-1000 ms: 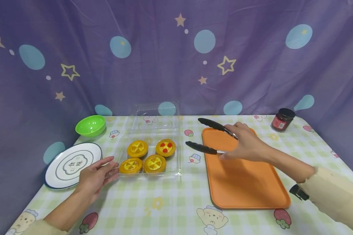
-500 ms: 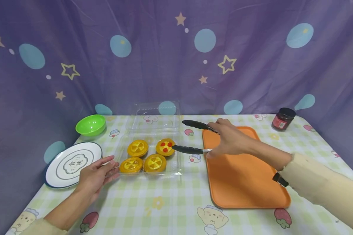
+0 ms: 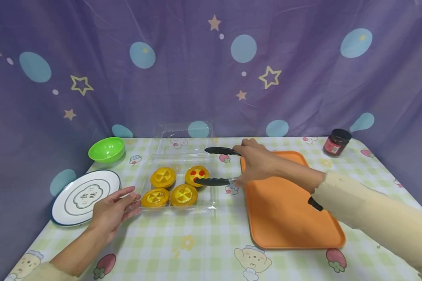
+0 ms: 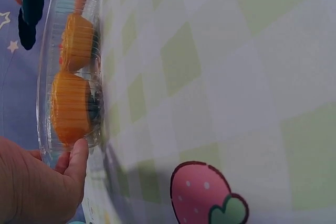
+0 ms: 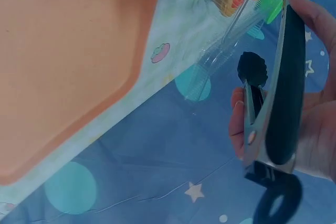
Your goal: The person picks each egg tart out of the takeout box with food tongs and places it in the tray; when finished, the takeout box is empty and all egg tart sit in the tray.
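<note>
My right hand (image 3: 254, 164) grips black-tipped tongs (image 3: 212, 182), their two arms spread apart. Seen from the head, the lower tip overlaps the red-dotted tart (image 3: 197, 175), while the upper tip hovers near the lid. Whether the tips touch the tart I cannot tell. Several yellow tarts (image 3: 184, 195) sit in a clear plastic container (image 3: 211, 206) with its hinged lid (image 3: 168, 134) raised behind. At the container's front left corner rests my left hand (image 3: 112, 210), its fingers touching the side wall (image 4: 68, 150). The right wrist view shows the tongs' handle (image 5: 286, 87) in my palm.
An orange tray (image 3: 295, 230) lies on the right, beneath my right forearm. Left of the container are a white plate (image 3: 68, 201) and a green bowl (image 3: 107, 150). A dark-lidded jar (image 3: 337, 142) stands at the back right. A purple curtain (image 3: 183, 89) hangs behind the table.
My right hand has moved left with the tongs, from over the orange tray to the container's right side, bringing the lower tip over the red-dotted tart. My left hand stays put.
</note>
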### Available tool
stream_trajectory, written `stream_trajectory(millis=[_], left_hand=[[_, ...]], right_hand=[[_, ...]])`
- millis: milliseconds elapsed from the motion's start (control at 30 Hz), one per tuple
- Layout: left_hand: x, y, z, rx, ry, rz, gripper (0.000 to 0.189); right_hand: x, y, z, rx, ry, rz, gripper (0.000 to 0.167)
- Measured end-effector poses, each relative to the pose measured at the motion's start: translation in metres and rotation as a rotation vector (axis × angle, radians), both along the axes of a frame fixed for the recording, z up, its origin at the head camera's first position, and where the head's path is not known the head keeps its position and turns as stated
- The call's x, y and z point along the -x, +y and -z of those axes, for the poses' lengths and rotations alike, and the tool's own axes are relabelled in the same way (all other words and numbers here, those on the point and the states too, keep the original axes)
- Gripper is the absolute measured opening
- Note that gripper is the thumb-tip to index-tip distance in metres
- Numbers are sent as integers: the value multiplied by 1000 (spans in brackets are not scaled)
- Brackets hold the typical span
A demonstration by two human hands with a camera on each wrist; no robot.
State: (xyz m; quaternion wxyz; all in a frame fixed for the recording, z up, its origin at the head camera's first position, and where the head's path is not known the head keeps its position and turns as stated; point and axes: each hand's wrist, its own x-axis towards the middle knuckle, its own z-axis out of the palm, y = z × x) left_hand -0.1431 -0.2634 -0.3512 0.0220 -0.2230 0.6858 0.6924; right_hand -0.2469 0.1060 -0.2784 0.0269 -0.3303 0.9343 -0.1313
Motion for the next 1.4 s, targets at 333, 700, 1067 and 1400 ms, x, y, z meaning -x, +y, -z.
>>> stream_trajectory(millis=[333,700,1067,1400], left_hand=[[0,0,1,2,2,0,54],[1,1,1,13,-4,2,54],[1,-1,2,13,-1,-1,54],[0,0,1,-5,-2,2,54]], right_hand=[[2,-28,-4,-168,14,3,89],[1,-57,-4,-332,14,55,53],[3,-78,-11,-449,-20,59,39],[2,-90,-19,-567,-66,54,45]])
